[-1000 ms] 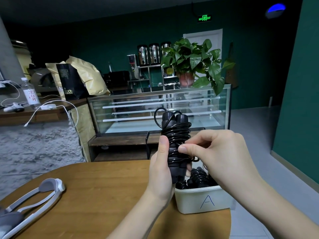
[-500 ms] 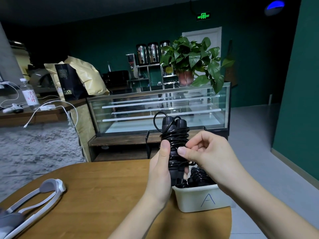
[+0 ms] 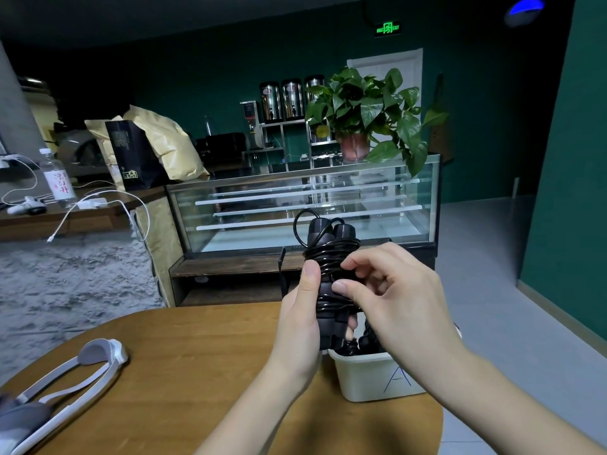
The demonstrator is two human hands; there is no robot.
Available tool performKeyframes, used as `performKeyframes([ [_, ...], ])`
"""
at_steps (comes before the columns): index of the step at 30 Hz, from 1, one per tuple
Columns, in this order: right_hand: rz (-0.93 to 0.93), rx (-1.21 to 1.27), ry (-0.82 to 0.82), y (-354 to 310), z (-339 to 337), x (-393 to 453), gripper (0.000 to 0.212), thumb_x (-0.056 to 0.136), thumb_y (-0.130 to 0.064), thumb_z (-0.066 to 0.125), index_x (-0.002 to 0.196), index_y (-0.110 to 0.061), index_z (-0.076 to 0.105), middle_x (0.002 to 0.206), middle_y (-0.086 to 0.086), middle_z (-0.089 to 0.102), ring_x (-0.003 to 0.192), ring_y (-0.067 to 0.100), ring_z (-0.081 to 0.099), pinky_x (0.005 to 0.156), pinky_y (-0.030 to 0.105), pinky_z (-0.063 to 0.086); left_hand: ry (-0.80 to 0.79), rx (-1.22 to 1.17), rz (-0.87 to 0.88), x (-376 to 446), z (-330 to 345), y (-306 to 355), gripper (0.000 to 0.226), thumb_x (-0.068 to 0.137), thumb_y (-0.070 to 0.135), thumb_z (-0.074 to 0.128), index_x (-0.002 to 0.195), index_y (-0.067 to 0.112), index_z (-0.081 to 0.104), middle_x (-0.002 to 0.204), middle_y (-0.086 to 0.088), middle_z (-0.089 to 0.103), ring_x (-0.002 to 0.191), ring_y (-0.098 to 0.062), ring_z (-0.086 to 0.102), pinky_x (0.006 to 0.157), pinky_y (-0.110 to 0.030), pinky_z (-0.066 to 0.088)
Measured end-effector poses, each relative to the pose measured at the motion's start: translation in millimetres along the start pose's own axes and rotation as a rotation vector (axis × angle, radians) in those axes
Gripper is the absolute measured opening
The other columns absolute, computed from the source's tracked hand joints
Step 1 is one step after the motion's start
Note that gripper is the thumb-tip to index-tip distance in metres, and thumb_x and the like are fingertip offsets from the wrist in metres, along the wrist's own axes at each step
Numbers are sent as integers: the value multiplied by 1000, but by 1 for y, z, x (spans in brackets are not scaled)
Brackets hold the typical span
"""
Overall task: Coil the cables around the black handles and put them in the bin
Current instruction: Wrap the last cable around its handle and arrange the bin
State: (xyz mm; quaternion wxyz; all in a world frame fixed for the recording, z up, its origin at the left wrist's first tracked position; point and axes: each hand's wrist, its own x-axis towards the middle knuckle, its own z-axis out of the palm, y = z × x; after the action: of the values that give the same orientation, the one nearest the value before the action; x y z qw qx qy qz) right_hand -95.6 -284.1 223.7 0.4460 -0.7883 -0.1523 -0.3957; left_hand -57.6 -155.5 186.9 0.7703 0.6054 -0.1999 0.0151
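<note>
Two black handles (image 3: 330, 284) stand in the gripping left hand (image 3: 300, 326) while the right hand (image 3: 391, 290) pinches the cable (image 3: 331, 254), probably tucking its end before dropping the bundle into the bin (image 3: 371, 377) just below.

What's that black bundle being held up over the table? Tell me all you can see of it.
It is a pair of black, plastic-looking handles held upright side by side, with thin black cable coiled round their upper and middle parts; one loop arches over the tops. The left hand grips the lower part, and the right hand's thumb and fingers touch the coils. It sits above the white plastic bin.
</note>
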Motion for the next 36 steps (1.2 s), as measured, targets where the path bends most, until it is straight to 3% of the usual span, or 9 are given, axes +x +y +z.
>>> performKeyframes([
  [5,-104,-135,-24,6,4,-2,13,85,-13,75,86,-20,64,88,-13,50,62,6,56,62,8,41,-12,-84,-45,-3,2,0,78,89,70,41,89,-3,69,60,-20,55,46,-26,49,44,-23,39],
  [9,-84,-109,-22,12,6,-1,14,79,-16,82,86,-17,70,84,-9,59,64,5,59,60,-1,36,10,-63,-56,-2,-1,-6,88,86,77,45,95,-7,69,63,-24,56,49,-27,51,45,-25,41],
  [14,-168,-108,-120,17,5,1,11,82,-18,80,89,-15,72,85,-7,59,65,4,57,59,-1,37,32,-60,-62,-2,-4,-7,85,85,79,46,93,-2,70,67,-26,57,54,-28,52,50,-28,42],
  [18,-189,-63,-131,22,3,2,18,86,-13,75,79,-15,58,80,-12,51,57,-5,55,54,5,38,21,-50,-67,-5,-1,-4,80,89,73,40,90,-1,70,63,-23,56,47,-26,50,44,-22,38],
  [22,-349,-241,-49,29,6,-2,12,92,-17,67,85,-13,57,82,-6,53,67,9,52,64,22,44,25,-101,-75,-7,6,3,77,91,68,44,89,-6,64,55,-18,54,40,-23,46,40,-19,36],
  [26,-416,-290,-49,29,3,0,13,92,-23,64,86,-11,62,82,-5,55,70,5,39,64,21,40,28,-85,-76,-7,1,1,78,88,73,46,87,-3,67,57,-20,55,44,-25,48,41,-21,36],
  [31,-326,-384,-50,22,4,-5,11,88,-29,61,84,-18,59,80,-10,59,73,13,56,56,31,48,53,-83,-86,-8,4,0,72,93,70,46,83,3,72,55,-20,54,43,-25,47,42,-21,36],
  [36,-372,-494,-29,17,3,-3,12,82,-27,65,79,-17,60,73,-8,60,68,17,59,50,28,43,51,-74,-99,-9,3,1,68,90,71,48,81,9,74,63,-21,57,46,-26,49,45,-26,38],
])
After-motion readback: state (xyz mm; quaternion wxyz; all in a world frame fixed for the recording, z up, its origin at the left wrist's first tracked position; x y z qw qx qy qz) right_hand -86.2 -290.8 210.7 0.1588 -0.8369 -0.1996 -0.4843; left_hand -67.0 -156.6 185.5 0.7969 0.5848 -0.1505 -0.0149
